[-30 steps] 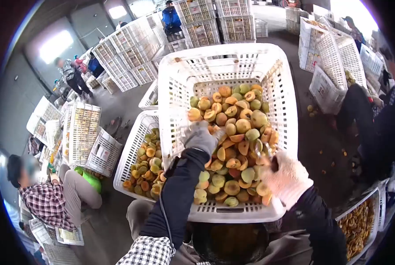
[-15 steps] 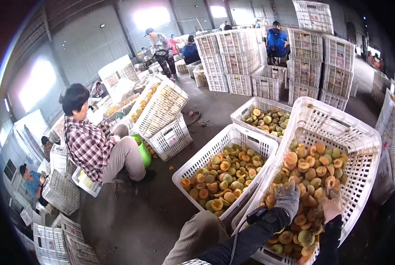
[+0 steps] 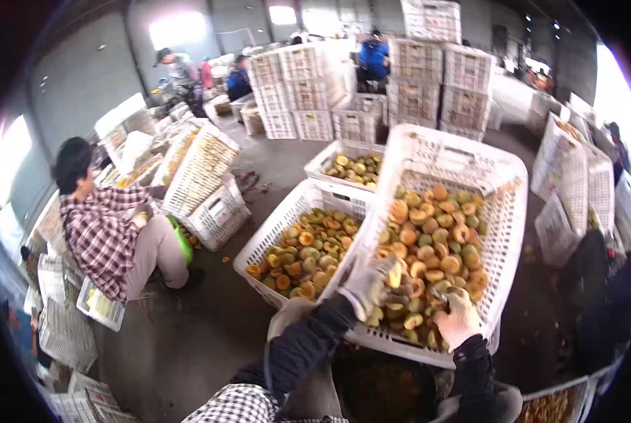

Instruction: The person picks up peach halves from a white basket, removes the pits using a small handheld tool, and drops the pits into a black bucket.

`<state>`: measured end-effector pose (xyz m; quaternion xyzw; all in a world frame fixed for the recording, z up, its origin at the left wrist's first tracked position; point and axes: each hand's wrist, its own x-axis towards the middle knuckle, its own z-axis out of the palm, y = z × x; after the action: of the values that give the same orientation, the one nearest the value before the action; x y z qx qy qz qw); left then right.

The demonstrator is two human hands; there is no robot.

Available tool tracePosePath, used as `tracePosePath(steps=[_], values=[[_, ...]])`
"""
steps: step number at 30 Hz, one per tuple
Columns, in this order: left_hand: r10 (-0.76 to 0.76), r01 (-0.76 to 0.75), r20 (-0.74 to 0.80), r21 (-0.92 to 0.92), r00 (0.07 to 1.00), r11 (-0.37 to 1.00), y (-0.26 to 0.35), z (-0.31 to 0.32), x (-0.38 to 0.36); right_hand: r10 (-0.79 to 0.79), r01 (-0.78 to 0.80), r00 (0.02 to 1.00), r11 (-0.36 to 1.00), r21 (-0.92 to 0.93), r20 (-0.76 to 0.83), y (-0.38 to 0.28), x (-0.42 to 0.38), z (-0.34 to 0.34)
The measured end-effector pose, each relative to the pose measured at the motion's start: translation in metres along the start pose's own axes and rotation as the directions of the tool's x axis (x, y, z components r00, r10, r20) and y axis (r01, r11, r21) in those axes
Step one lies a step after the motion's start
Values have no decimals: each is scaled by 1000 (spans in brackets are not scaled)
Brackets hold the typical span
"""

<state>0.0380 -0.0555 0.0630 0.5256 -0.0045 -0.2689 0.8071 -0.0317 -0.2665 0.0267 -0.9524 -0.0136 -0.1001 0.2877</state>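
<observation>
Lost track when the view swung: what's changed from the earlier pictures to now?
The left hand has drawn back toward the wearer's end of the big crate; a pale yellow piece now shows at its fingertips, grip unclear. The view swung left, then partly back right. The crate beside it and the seated co-worker stayed put.

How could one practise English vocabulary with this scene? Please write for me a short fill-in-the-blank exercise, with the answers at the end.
At the crate of cut fruit, the left hand and the right hand both wear ____. The stacked crates behind are mostly ____ in colour. The seated person is on the ____ side of the picture. The round container near that person's knees is ____.

Missing words: gloves; white; left; green.
</observation>
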Motion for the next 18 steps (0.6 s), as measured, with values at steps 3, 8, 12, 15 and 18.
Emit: tracePosePath(steps=[3,8,12,15,18], values=[[26,182,312,-617,950,765,-9,-24,8,210,-339,936,757,558,283,-29,-28,-40],[88,201,370,-672,925,712,-19,-5,-6,229,-244,969,846,473,91,-27,-67,-4],[35,111,220,-619,975,778,-33,4,-8,34,1,995,937,349,-95,-48,-60,-4],[-8,117,186,-588,983,800,-34,11,-10,-4,51,984,964,261,-177,-48,-55,3],[-28,138,178,-641,984,755,-38,13,-9,50,-29,997,940,339,-54,-53,-49,-1]])
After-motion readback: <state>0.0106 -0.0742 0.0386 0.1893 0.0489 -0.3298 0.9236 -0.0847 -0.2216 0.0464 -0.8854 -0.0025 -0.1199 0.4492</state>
